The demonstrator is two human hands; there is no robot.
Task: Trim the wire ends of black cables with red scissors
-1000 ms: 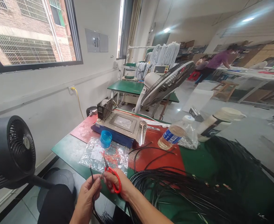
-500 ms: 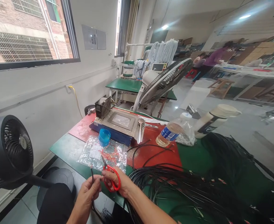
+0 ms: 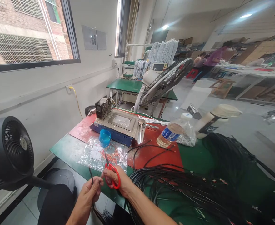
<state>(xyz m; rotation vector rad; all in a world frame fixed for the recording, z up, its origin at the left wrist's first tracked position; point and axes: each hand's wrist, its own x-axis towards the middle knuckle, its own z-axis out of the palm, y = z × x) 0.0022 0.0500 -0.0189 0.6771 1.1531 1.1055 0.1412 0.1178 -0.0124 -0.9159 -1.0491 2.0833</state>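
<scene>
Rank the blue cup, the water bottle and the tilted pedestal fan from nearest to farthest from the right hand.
1. Blue cup, just beyond the right hand with its red scissors, slightly left.
2. Water bottle, farther off to the right on the table.
3. Pedestal fan, behind the table, farthest.

— What's in the hands?
— The left hand (image 3: 88, 193) pinches a thin black wire (image 3: 90, 174). The right hand (image 3: 116, 182) grips red-handled scissors (image 3: 112, 177), blades toward 11 o'clock over a clear bag (image 3: 97, 154).
— And the green surface (image 3: 64, 150)?
— A black cable coil (image 3: 186, 190) lies at 3 o'clock.
</scene>
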